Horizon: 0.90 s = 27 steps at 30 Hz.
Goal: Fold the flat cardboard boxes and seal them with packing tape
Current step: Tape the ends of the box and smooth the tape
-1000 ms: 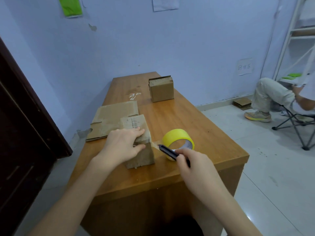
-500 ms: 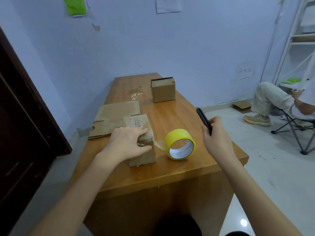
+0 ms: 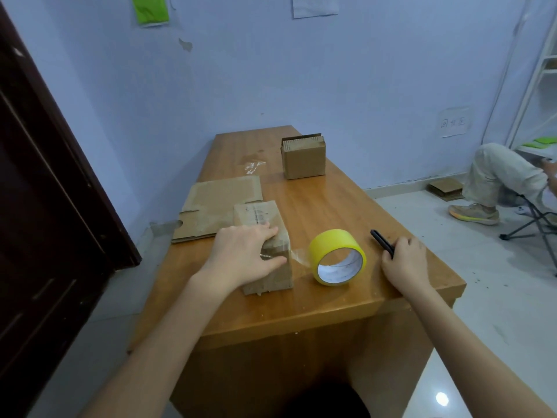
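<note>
Near box (image 3: 265, 251) is folded, pressed under flat left hand (image 3: 244, 260); tape roll (image 3: 337, 257) appears uncut. Cutter (image 3: 382, 241) gripped by right hand (image 3: 404, 260). Flat cardboard (image 3: 220, 203) remains unfolded.

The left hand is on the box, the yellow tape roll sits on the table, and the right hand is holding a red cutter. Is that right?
Not quite. The head view shows the cutter in the right hand is black, not red. The left hand does rest on the box, with the yellow tape roll on the table.
</note>
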### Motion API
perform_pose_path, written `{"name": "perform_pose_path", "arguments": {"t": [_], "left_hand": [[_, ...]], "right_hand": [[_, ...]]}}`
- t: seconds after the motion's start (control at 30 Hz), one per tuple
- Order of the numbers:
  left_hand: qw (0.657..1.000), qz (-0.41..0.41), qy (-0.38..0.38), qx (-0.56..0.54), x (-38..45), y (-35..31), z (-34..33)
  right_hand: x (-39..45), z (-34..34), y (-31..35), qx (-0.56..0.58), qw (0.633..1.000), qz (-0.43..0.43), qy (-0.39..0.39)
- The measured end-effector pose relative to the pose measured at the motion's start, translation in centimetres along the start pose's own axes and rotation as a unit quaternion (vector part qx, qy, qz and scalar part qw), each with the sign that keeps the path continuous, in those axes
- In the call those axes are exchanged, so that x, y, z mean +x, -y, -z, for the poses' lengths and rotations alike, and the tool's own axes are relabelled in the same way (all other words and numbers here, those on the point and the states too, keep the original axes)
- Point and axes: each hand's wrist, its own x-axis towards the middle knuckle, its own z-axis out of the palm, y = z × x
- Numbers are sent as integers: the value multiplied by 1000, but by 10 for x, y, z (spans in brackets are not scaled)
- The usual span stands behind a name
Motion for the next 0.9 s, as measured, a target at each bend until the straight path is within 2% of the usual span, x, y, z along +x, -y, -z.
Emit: {"name": "perform_pose_path", "arguments": {"t": [0.27, 0.33, 0.4, 0.47, 0.53, 0.6, 0.7, 0.8, 0.9], "left_hand": [[1000, -3, -21, -1, -2, 1, -3], [1000, -6, -23, 3, -2, 0, -3], [1000, -3, -26, 5, -1, 1, -4], [1000, 2, -27, 3, 0, 0, -4], [1000, 5, -28, 5, 0, 0, -4], [1000, 5, -29, 9, 1, -1, -3], [999, 3, -30, 10, 1, 0, -2], [999, 0, -35, 11, 1, 1, -2], [999, -3, -36, 12, 0, -1, -1]], "right_hand": [[0, 14, 5, -19, 998, 22, 54], [0, 27, 17, 21, 998, 62, 5], [2, 44, 42, 74, 987, 143, -23], [4, 59, 73, 115, 965, 232, 39], [6, 64, 105, 103, 941, 287, 149], [9, 58, 130, 39, 917, 308, 249], [12, 43, 146, -69, 876, 290, 380], [14, 37, 147, -57, 849, 291, 437], [12, 40, 138, -13, 848, 300, 437]]}}
